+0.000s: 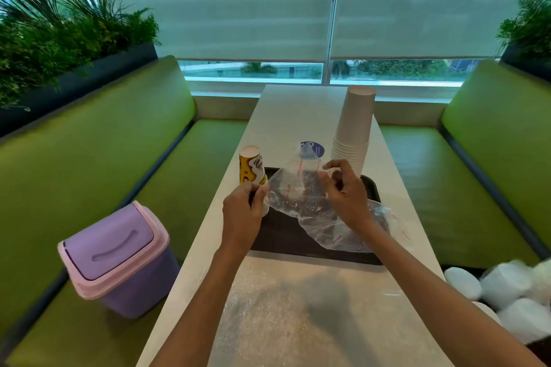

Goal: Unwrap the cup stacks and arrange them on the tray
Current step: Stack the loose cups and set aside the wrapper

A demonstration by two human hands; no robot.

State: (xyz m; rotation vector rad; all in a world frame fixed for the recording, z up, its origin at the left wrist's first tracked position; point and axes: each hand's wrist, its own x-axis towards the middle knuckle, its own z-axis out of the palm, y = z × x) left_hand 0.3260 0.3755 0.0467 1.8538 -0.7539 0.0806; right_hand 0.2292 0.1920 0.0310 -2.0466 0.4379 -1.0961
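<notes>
Wrapper: clear crinkled plastic wrapper (293, 185), apparently empty, held above the black rectangular tray (286, 243), probably for discarding.
Left hand (243, 211): pinches the wrapper's left edge.
Right hand (346, 188): fingers curled, pinching its upper right edge.
Cups: yellow printed paper-cup stack (252, 168) and tall white paper-cup stack (356, 125), inverted at the tray's far corners, bases hidden.
Room: lilac swing-lid bin (119, 256) beyond the white bench (298, 307) edge, left.

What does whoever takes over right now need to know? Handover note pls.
Left hand and right hand both pinch the empty plastic wrapper over the tray.
Yellow cup stack stands upside down at the tray's far left corner; white cup stack upside down at far right, base hidden.
Done: those two unwrapped.
Left: probably drop the wrapper in the purple bin, then unwrap the wrapped white stacks lower right.
</notes>
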